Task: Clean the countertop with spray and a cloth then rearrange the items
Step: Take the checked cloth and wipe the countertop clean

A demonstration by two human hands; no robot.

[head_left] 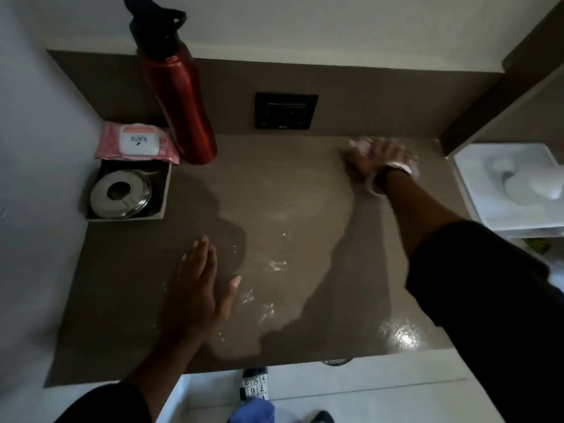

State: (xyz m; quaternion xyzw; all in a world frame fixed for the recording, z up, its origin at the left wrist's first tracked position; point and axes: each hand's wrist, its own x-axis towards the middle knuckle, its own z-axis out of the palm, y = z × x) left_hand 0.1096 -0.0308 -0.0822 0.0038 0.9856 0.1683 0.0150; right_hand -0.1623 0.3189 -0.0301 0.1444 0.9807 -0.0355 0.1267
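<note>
The brown countertop [293,184] has wet, shiny patches along its front and middle. My right hand [374,158] is at the back right corner, fingers curled over a pale pinkish cloth [360,146] pressed on the surface; the cloth and hand are motion-blurred. My left hand [198,282] lies flat on the counter near the front left, fingers straight, holding nothing. A red water bottle [177,102] with a black cap stands at the back left. Beside it lies a pink wipes pack [137,143]. No spray bottle is in view.
A square box holding a round steel lid [122,193] sits at the left edge. A black switch plate [285,111] is on the back wall. A white sink [512,184] lies to the right. Floor and a patterned slipper [254,384] show below the front edge.
</note>
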